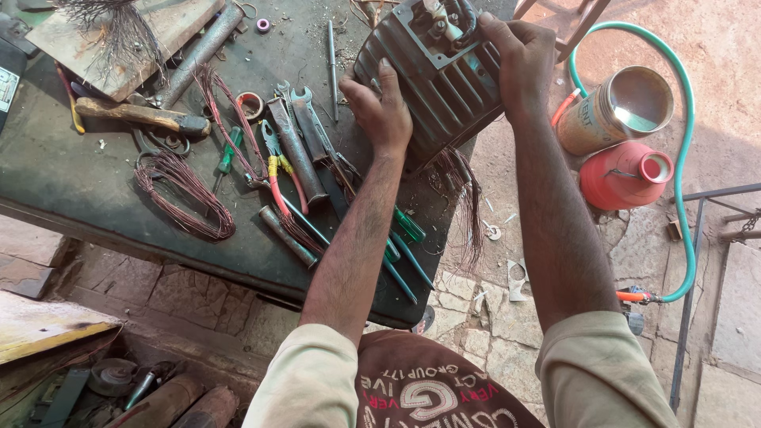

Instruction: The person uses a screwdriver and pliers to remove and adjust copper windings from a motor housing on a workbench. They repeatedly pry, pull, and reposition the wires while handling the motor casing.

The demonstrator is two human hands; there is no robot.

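A dark finned motor housing (432, 83) rests tilted on the right end of a dark worktable (79, 178). My left hand (379, 107) grips its near left side. Over its top right edge my right hand (515, 51) is clamped. Thin copper wire strands (468, 206) hang out of the housing's lower end past the table edge. A terminal box with dark cables (444, 20) sits on the housing's upper face.
Pliers (277, 170), wrenches (305, 119), a green screwdriver (228, 150), a hammer (135, 115) and a copper wire coil (182, 194) lie on the table. A red funnel-shaped container (622, 174), a tin can (614, 107) and a green hose (688, 158) are on the stone floor at right.
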